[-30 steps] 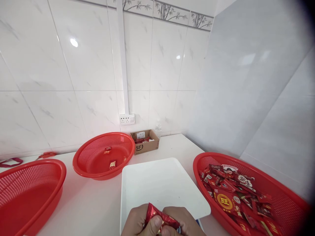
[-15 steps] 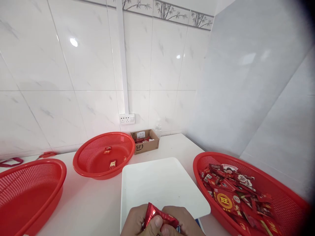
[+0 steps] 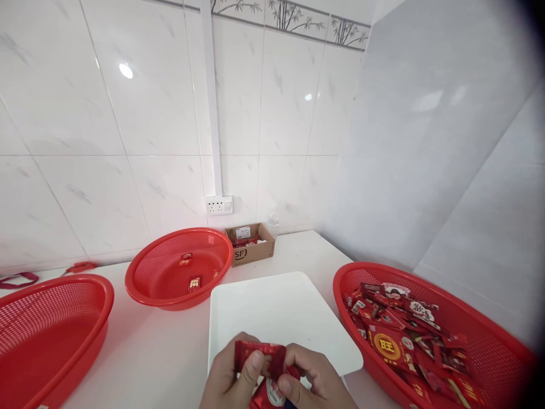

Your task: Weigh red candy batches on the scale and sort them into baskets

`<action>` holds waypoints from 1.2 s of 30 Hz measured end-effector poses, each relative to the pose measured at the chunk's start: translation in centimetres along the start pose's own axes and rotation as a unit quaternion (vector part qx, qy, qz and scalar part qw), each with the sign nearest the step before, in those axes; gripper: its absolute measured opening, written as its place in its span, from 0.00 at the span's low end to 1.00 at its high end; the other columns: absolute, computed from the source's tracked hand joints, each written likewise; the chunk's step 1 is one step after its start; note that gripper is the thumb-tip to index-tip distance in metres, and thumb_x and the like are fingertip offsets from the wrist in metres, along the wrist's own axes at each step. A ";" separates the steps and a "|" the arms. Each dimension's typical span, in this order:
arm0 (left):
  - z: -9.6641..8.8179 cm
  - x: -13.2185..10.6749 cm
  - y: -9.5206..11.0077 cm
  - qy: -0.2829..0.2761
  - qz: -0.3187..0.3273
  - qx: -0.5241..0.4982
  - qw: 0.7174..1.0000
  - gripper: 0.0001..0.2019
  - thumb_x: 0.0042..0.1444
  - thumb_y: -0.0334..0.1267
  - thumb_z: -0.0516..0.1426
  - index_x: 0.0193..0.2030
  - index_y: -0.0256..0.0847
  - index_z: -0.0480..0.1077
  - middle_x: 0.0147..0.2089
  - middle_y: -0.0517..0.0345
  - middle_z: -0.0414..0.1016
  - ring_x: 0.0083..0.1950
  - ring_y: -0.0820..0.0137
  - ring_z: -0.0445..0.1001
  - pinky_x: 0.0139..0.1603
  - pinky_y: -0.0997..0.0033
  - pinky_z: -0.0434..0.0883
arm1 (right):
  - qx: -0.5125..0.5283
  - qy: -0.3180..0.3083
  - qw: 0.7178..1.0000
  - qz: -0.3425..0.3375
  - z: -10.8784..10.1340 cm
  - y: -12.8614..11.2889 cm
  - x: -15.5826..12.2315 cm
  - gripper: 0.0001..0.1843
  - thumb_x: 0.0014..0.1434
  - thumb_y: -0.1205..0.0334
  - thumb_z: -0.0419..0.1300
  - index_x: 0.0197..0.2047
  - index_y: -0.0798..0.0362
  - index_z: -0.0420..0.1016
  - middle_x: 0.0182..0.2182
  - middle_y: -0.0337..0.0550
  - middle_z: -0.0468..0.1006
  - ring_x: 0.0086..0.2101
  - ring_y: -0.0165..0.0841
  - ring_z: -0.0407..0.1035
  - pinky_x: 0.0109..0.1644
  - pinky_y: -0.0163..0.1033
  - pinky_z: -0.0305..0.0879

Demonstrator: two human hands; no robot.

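Both my hands are at the bottom edge, over the near side of a white tray (image 3: 281, 312). My left hand (image 3: 227, 378) and my right hand (image 3: 319, 380) pinch the same small red snack packet (image 3: 261, 358) between thumbs and fingers, its foil pulled apart between them. A second red and white packet (image 3: 266, 395) shows just under it, against my hands; which hand holds it I cannot make out. To the right stands a red mesh basket (image 3: 489, 335) heaped with several red packets (image 3: 400, 335).
A red round basket (image 3: 149, 267) with a few packets sits behind the tray. Another red basket (image 3: 85, 295) is at the far left. A small cardboard box (image 3: 251, 247) and a wall socket (image 3: 219, 205) are by the tiled wall.
My hands have risen slightly and the packet between them has been pulled open and spread wider. A second packet now shows beneath.
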State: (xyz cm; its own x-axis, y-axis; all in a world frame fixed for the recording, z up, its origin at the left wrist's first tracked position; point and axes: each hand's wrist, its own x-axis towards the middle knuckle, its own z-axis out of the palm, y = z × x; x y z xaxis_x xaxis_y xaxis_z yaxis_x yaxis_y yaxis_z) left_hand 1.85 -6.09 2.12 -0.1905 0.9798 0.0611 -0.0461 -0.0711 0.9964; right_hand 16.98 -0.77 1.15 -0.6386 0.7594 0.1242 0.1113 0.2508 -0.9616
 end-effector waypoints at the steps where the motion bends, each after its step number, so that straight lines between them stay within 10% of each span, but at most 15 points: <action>1: -0.1 0.3 0.2 0.030 0.014 0.007 0.999 0.22 0.51 0.59 0.55 0.29 0.39 0.69 0.24 0.60 0.68 0.27 0.73 0.65 0.29 0.74 0.65 | -0.010 0.006 1.000 -0.012 0.0 -0.1 0.0 0.23 0.53 0.39 0.54 0.29 0.53 0.68 0.25 0.38 0.71 0.28 0.29 0.62 0.33 0.33 0.58; 6: -0.4 0.8 0.1 0.129 -0.005 0.004 0.992 0.27 0.49 0.60 0.56 0.49 0.43 0.64 0.30 0.61 0.71 0.24 0.72 0.66 0.25 0.72 0.67 | -0.036 0.002 0.998 -0.048 -0.3 -0.3 -0.1 0.16 0.56 0.47 0.55 0.29 0.52 0.71 0.27 0.40 0.76 0.28 0.30 0.66 0.33 0.33 0.61; 13: 0.0 0.2 -0.4 -0.171 -0.015 -0.050 0.984 0.24 0.51 0.58 0.56 0.45 0.41 0.67 0.34 0.56 0.71 0.33 0.70 0.69 0.35 0.71 0.67 | -0.043 0.088 0.995 0.013 -0.1 -0.6 -0.4 0.15 0.53 0.52 0.58 0.42 0.49 0.72 0.33 0.40 0.77 0.33 0.32 0.69 0.38 0.35 0.65; 17: 0.1 0.5 -0.7 -0.227 0.002 -0.030 0.973 0.25 0.47 0.55 0.60 0.47 0.41 0.66 0.37 0.56 0.71 0.39 0.67 0.69 0.41 0.69 0.65 | -0.051 0.138 0.989 0.028 0.3 -0.5 -0.4 0.16 0.50 0.52 0.60 0.42 0.47 0.73 0.34 0.40 0.78 0.34 0.33 0.70 0.39 0.35 0.66; 25: -2.8 3.7 -0.2 -0.030 0.021 0.159 0.987 0.19 0.56 0.57 0.50 0.39 0.41 0.64 0.27 0.61 0.68 0.26 0.72 0.65 0.28 0.73 0.64 | -0.072 0.206 0.975 -0.040 -0.3 -0.1 -1.1 0.16 0.56 0.47 0.55 0.42 0.46 0.74 0.35 0.42 0.77 0.28 0.30 0.67 0.34 0.34 0.67; 36: -11.7 13.0 2.3 0.194 0.017 0.406 0.893 0.23 0.56 0.59 0.46 0.44 0.42 0.63 0.26 0.58 0.72 0.28 0.62 0.72 0.27 0.67 0.65 | -0.124 0.227 0.966 -0.025 -1.5 0.1 -2.2 0.18 0.56 0.44 0.54 0.39 0.46 0.75 0.32 0.42 0.78 0.28 0.31 0.68 0.33 0.33 0.68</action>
State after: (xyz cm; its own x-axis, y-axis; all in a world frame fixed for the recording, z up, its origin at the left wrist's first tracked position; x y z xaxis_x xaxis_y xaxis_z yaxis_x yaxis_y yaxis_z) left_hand -12.24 4.31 4.52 -0.5106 0.8300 0.2244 0.6629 0.2138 0.7176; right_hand 19.49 -1.52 1.12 -0.2546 0.9136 0.3171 0.3033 0.3868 -0.8709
